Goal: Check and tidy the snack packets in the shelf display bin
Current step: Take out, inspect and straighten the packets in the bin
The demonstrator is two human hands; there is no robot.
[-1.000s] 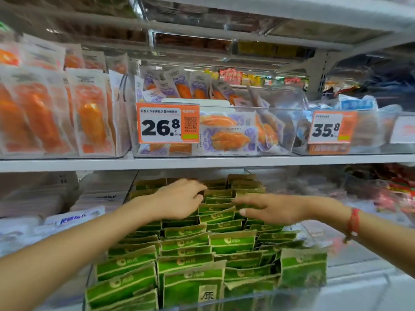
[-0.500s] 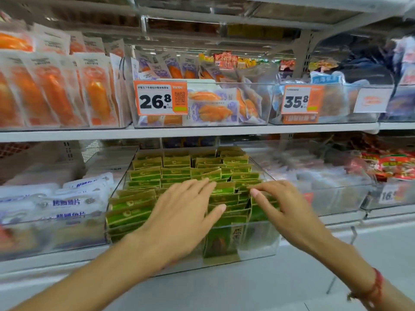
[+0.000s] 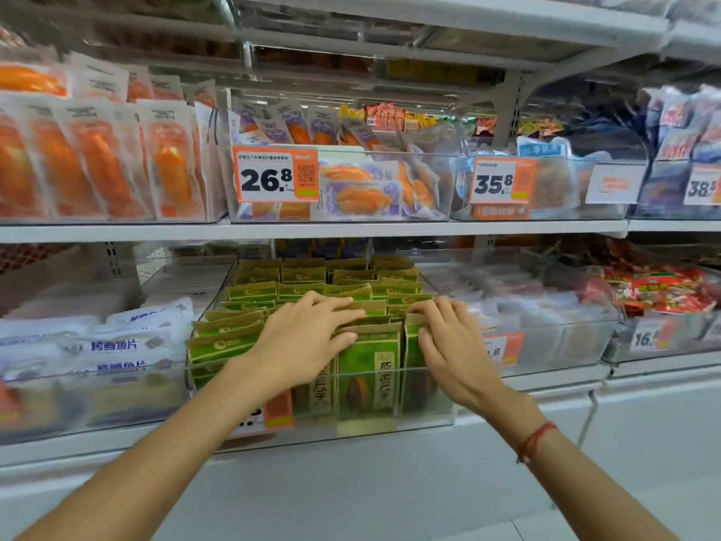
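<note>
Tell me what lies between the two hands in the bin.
In the head view, upright green packets fill the gap between the left hand and the right hand; both hands rest on their tops.

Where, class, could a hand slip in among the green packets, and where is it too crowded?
Free: the gap between the left hand and right hand, above the front green packets. Crowded: the clear bin is packed in tight rows to its walls.
</note>
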